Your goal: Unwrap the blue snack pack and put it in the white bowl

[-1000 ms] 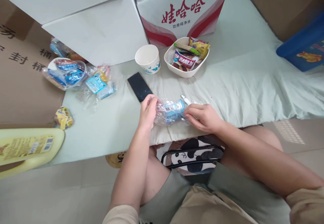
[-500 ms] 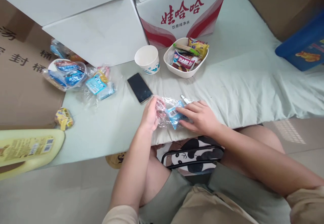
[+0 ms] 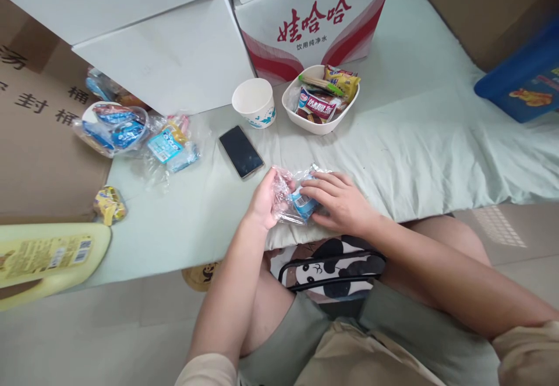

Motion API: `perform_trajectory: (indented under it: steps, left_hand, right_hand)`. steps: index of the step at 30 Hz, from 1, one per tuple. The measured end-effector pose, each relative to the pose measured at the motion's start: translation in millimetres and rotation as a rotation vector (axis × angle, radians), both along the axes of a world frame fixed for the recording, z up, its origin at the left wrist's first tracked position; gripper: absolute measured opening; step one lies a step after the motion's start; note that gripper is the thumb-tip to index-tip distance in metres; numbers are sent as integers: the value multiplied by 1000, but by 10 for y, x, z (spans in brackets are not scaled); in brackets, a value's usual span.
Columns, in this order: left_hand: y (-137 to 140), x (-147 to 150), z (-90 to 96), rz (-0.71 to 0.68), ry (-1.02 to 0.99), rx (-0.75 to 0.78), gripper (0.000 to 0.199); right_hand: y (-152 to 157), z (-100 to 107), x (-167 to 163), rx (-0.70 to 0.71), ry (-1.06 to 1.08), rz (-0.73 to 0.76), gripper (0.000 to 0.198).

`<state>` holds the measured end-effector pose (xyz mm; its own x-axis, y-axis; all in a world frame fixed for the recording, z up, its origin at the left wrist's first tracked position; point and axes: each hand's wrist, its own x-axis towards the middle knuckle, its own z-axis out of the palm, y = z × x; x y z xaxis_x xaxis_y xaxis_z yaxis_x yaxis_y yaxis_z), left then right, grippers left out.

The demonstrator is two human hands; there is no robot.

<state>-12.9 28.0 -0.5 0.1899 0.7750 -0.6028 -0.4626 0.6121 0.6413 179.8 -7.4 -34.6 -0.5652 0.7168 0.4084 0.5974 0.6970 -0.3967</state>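
My left hand (image 3: 265, 198) is closed on the edge of a clear plastic bag (image 3: 288, 215) by the front of the sheet. A blue packet (image 3: 302, 201) with a barcode lies at the bag, partly under my right hand (image 3: 343, 202). The fingers of that hand curl over the packet and grip its right side. Whether the packet is fully inside the bag I cannot tell. Just beyond my left hand rests a black phone (image 3: 241, 151).
A paper cup (image 3: 254, 103) and a white bowl of snacks (image 3: 315, 125) stand before a water carton (image 3: 314, 31). To the left are wrapped packets (image 3: 168, 146), a yellow snack (image 3: 109, 205) and a yellow jug (image 3: 52, 252). A blue container (image 3: 519, 77) is at right.
My left hand has shifted slightly right, toward my right hand. The bag is more bunched, and my right hand's fingers cover more of the blue packet.
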Motion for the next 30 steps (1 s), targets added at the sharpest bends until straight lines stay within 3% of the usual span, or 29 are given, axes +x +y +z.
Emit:
perform_trajectory:
  steps: [4,8,15,18,20,26,30]
  left_hand:
    - [27,-22,-22,55,101,10,38]
    - [44,-38,9,65,165,42,37]
    - [83,-59,91,145,257,58,39]
    - [106,-84,96,152,254,30,35]
    - [119,-91,86,127,239,18,34]
    - [142,-37,36,79,241,49,35]
    - [152,16,55,37,225,71,36]
  right_hand:
    - [18,-32,5,11,36,-33,55]
    - [65,-56,43,-38,169,-74,45]
    - [136,-38,101,-402,599,-121,56]
    - [221,-70,121,-474,845,-110,52]
    - [314,-109,180,-437,943,-163,50]
    - [535,-208,580,-168,1026,-528,39]
    - [559,-144,750,-175,976,-545,39]
